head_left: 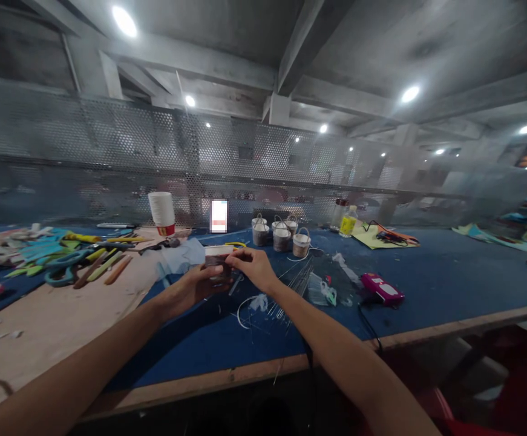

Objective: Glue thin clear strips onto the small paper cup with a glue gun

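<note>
Both my hands meet over the blue table (449,272), holding a small clear packet (216,257) with dark contents. My left hand (195,287) cups it from below with curled fingers. My right hand (252,266) pinches its top edge from the right. Thin wires (285,290) and a white loop of cord lie on the cloth just under and right of my hands.
Several small metal pails (281,236) stand behind my hands. A stack of paper cups (162,213) is at the back left. Scissors, pliers and coloured strips (86,260) lie at left. A pink device (381,289) with a black cable lies at right. Perforated metal screen behind.
</note>
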Demonstrator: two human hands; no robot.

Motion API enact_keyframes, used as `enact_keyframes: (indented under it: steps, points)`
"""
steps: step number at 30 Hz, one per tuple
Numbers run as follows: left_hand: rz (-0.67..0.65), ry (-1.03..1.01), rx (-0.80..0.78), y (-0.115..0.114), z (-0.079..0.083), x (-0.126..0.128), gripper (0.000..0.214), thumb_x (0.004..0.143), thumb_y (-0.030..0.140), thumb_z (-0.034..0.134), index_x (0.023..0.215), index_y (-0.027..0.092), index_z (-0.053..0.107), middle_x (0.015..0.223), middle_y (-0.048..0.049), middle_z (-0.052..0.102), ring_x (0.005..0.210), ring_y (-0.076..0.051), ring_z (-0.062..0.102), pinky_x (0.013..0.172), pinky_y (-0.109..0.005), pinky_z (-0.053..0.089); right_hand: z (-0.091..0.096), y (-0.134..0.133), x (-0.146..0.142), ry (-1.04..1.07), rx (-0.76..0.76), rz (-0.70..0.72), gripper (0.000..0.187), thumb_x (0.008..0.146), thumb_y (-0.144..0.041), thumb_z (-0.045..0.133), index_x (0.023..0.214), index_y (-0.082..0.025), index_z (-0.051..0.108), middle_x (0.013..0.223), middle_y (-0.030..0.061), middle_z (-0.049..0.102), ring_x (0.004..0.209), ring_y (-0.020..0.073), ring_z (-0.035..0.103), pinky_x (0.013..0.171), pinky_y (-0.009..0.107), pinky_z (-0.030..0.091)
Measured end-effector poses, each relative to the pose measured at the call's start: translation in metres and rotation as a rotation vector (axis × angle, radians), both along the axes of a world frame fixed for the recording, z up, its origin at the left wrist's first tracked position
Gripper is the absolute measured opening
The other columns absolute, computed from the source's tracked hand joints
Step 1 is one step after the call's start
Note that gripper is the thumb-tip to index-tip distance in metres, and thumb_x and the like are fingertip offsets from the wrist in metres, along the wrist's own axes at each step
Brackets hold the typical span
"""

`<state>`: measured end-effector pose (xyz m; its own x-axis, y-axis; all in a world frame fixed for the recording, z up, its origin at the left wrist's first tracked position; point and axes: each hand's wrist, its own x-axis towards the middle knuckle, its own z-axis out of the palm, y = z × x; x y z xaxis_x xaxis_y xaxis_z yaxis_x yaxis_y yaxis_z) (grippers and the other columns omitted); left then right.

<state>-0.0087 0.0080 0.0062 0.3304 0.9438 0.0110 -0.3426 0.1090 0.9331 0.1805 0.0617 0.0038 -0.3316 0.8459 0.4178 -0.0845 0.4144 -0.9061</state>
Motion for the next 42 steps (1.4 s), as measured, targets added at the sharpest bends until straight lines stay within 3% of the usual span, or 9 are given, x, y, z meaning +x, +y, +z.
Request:
enact_keyframes:
  steps: [5,15,21,25,31,42]
  points:
    - [0.007,-0.010,-0.023,0.0009,0.0007,-0.0016,0.038,0.093,0.031,0.078,0.128,0.018,0.077,0.112,-0.0104,0.084,0.094,-0.023,0.079,0.094,-0.036,0.060,-0.0054,0.0010,-0.0005,-0.023,0.036,0.017,0.037,0.076,-0.056,0.086,0.085,-0.020,0.080,0.086,0.0035,0.076,0.083,0.0202,0.070,0.085,0.033,0.056]
    - [0.049,-0.012,-0.039,0.0019,0.0035,-0.0021,0.036,0.094,0.027,0.076,0.128,0.017,0.075,0.111,-0.0097,0.085,0.097,-0.025,0.079,0.094,-0.036,0.059,0.0013,-0.0030,0.0032,-0.092,0.086,0.004,0.036,0.079,-0.055,0.085,0.089,-0.020,0.079,0.091,0.0041,0.077,0.087,0.0206,0.071,0.089,0.035,0.055]
    - [0.060,-0.038,-0.071,0.0025,0.0034,-0.0050,0.034,0.095,0.023,0.070,0.128,0.014,0.075,0.109,-0.0097,0.085,0.097,-0.025,0.078,0.096,-0.037,0.059,0.0016,-0.0034,0.0034,-0.111,0.064,0.000,0.035,0.081,-0.055,0.084,0.088,-0.021,0.079,0.086,0.0027,0.074,0.077,0.0181,0.067,0.078,0.032,0.055]
    - [0.051,-0.024,-0.042,0.0004,0.0042,-0.0036,0.027,0.090,0.019,0.073,0.116,0.014,0.079,0.104,-0.0096,0.086,0.094,-0.025,0.079,0.094,-0.036,0.059,0.0018,-0.0052,0.0019,-0.099,0.043,0.032,0.036,0.080,-0.055,0.085,0.088,-0.021,0.079,0.085,0.0024,0.073,0.074,0.0180,0.066,0.073,0.032,0.056]
    - [0.053,0.024,-0.012,0.0015,0.0011,-0.0013,0.040,0.095,0.027,0.075,0.132,0.015,0.073,0.112,-0.0105,0.085,0.099,-0.024,0.078,0.094,-0.035,0.059,0.0009,-0.0060,0.0025,-0.087,0.057,0.058,0.039,0.080,-0.059,0.085,0.088,-0.021,0.077,0.083,0.0020,0.071,0.067,0.0165,0.063,0.066,0.031,0.053]
    - [0.092,0.048,0.036,0.0040,0.0008,-0.0024,0.038,0.087,0.020,0.077,0.125,0.014,0.074,0.107,-0.0097,0.084,0.098,-0.027,0.077,0.096,-0.039,0.057,-0.0001,-0.0040,0.0041,-0.136,0.060,0.064,0.045,0.082,-0.064,0.081,0.091,-0.020,0.078,0.079,0.0030,0.070,0.061,0.0155,0.062,0.063,0.030,0.052]
